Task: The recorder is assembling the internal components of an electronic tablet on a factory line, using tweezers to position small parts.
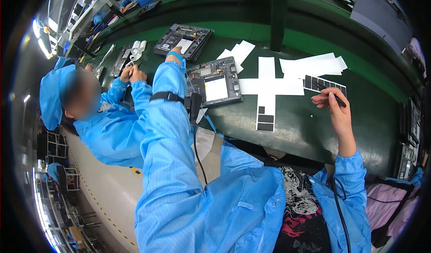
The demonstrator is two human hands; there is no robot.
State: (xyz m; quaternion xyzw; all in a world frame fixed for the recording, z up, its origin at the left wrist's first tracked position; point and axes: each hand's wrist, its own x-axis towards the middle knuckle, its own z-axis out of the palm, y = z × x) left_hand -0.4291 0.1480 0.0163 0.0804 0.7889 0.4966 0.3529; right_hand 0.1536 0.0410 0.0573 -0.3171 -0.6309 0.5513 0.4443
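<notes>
My left arm stretches far across the green bench. My left hand (pixel 176 52) is at the front edge of a stack of open laptop bases (pixel 197 35); its fingers are mostly hidden, so I cannot tell whether it grips one. Closer in lies another open laptop base (pixel 217 69) with a white panel inside. On the right, my right hand (pixel 336 104) holds a slim black tweezers-like tool (pixel 342 102), its tip over a sheet of black rectangular stickers (pixel 310 82). A white strip (pixel 266 101) with a few black stickers at its near end lies between my hands.
White paper sheets (pixel 314 66) lie loosely at the back right. A co-worker in blue (pixel 107 134) sits close on my left, both hands (pixel 133 74) over small parts. A green post (pixel 277 19) rises at the bench's back. Panels stand stacked at the right edge (pixel 408 140).
</notes>
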